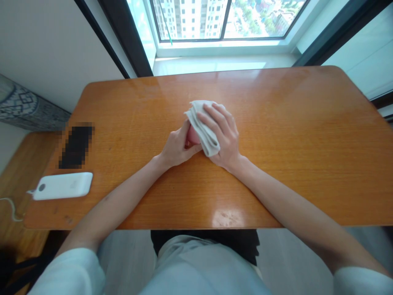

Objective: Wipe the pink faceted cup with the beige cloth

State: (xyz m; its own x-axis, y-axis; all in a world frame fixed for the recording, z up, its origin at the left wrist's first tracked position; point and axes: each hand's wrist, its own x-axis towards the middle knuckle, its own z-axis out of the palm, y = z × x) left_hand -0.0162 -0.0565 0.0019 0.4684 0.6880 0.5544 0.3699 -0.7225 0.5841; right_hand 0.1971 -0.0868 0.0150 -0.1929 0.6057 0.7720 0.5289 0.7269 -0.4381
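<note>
Near the middle of the wooden table (301, 135), my left hand (178, 145) is closed around a pink object (193, 135), mostly hidden, whose kind I cannot make out. My right hand (225, 137) presses a folded light grey cloth (201, 123) over the top and right side of that object. The fingers of my right hand lie bent across the cloth, holding it. Both hands meet at the pink object, with the cloth between it and my right palm.
At the table's left side lies a dark, pixelated rectangle (76, 146). In front of it is a white oblong device (63, 186) with a white cable (12, 209) beyond the table's edge. Behind the table is a window (221, 39) with a sill.
</note>
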